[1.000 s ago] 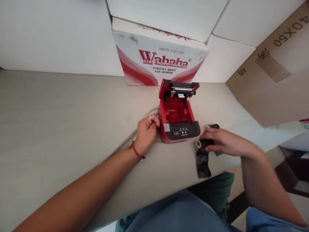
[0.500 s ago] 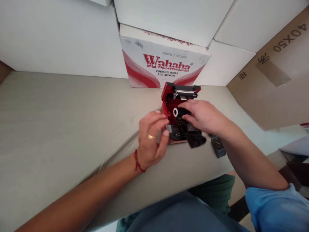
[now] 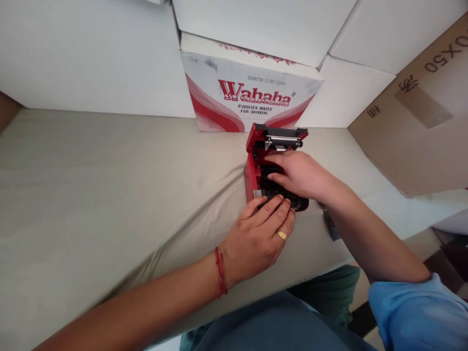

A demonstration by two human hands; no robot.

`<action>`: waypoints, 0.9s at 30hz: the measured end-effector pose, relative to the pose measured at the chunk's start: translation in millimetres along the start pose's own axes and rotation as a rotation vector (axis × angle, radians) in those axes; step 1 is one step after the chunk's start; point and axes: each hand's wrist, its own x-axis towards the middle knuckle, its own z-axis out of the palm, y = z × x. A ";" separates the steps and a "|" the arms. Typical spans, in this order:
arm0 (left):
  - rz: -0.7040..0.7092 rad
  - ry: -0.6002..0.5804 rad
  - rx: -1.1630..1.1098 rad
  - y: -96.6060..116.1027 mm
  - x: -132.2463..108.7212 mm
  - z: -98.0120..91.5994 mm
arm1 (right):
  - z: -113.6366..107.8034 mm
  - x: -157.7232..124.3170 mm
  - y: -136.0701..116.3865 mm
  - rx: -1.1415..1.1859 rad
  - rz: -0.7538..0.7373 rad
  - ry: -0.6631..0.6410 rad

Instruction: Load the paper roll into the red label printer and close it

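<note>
A small red and black device (image 3: 250,178) stands on the cloth-covered surface with its lid raised, showing a roller under the lid. My right hand (image 3: 302,175) reaches into its compartment from the right, thumb and fingers around a black roll-like part (image 3: 268,170) that is mostly hidden. Black film lies at the device's front. On that film and the front edge rests my left hand (image 3: 261,236), palm down, its fingers extended; a gold ring and a red string bracelet are on it.
White boxes (image 3: 91,58) and a Wahaha water carton (image 3: 252,97) line the back. A brown cardboard box (image 3: 420,131) stands at the right. A small dark object (image 3: 332,226) lies partly behind my right forearm.
My left hand has moved right from the device's left side onto its front. The black part with the white core has gone lower into the compartment, and the loose film no longer hangs out front.
</note>
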 end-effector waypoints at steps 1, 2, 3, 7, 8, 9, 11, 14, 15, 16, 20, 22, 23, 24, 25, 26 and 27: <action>-0.005 -0.004 0.001 0.6 -0.3 0.1 | -4.1 -8.9 3.6 0.092 -0.040 0.047; -0.009 -0.012 0.004 1.3 -0.5 0.4 | -8.3 -17.9 7.8 0.187 -0.065 0.113; -0.012 -0.024 0.007 1.9 -0.7 0.8 | -12.2 -25.8 12.7 0.272 -0.069 0.208; -0.002 -0.101 0.024 2.4 -1.5 1.9 | -19.1 -31.7 38.6 0.397 0.027 0.734; 0.006 -0.117 0.026 2.1 -1.8 1.9 | -18.3 -26.8 45.5 0.380 0.041 0.813; 0.012 -0.129 0.027 1.8 -2.0 1.6 | -16.7 -20.7 51.6 0.361 0.038 0.845; 0.019 -0.136 0.031 1.4 -2.6 0.7 | -11.9 -9.1 59.2 0.339 -0.008 0.787; 0.023 -0.101 0.027 2.4 -3.2 -1.1 | -3.9 -3.4 56.1 0.330 -0.101 0.649; 0.023 -0.088 0.023 3.0 -3.3 -1.6 | -1.7 -5.3 52.3 0.333 -0.119 0.635; 0.022 -0.080 0.016 3.8 -3.3 -1.9 | 0.1 -8.7 48.0 0.338 -0.130 0.638; 0.027 -0.083 -0.035 5.7 -3.0 -0.6 | 6.0 -29.5 34.4 0.332 -0.142 0.695; 0.044 -0.090 -0.058 5.9 -2.8 0.6 | 11.1 -41.1 31.6 0.294 -0.142 0.696; 0.052 -0.091 -0.065 5.8 -2.6 1.0 | 14.7 -46.8 30.9 0.277 -0.146 0.691; 0.060 -0.094 -0.069 5.8 -2.5 1.2 | 19.0 -52.4 30.5 0.264 -0.153 0.679; 0.065 -0.098 -0.071 5.7 -2.4 1.1 | 23.9 -57.8 30.2 0.250 -0.166 0.662; 0.069 -0.100 -0.071 5.6 -2.4 1.0 | 29.1 -62.9 29.7 0.231 -0.181 0.641; 0.072 -0.100 -0.071 5.4 -2.6 0.8 | 34.3 -67.4 28.9 0.206 -0.193 0.618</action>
